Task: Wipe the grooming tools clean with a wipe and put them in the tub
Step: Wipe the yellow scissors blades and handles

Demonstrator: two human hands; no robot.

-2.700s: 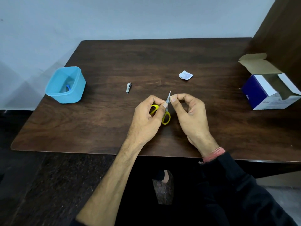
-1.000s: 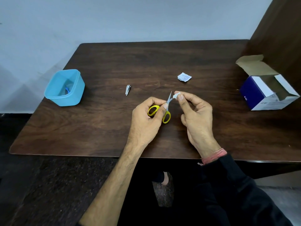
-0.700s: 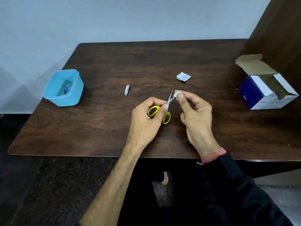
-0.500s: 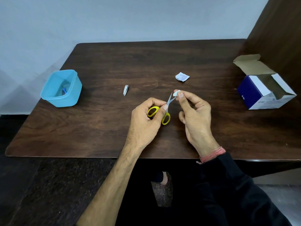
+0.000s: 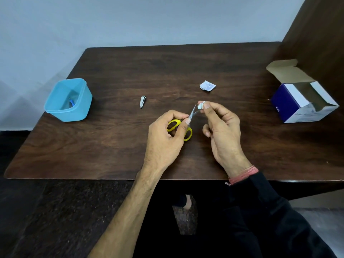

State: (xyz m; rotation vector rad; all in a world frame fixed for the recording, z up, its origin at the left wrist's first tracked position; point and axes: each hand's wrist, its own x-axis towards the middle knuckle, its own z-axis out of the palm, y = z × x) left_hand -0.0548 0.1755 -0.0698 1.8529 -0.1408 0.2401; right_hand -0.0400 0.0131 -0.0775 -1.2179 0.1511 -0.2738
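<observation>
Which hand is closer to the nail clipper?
Left. The left hand holds the scissors just right of and nearer the viewer than the clipper; the right hand, pinching the wipe, is farther right.

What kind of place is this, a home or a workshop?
Hard to say; probably a plain indoor room. A dark wooden table stands against a bare pale wall, and a dark wooden panel closes its right side.
</observation>
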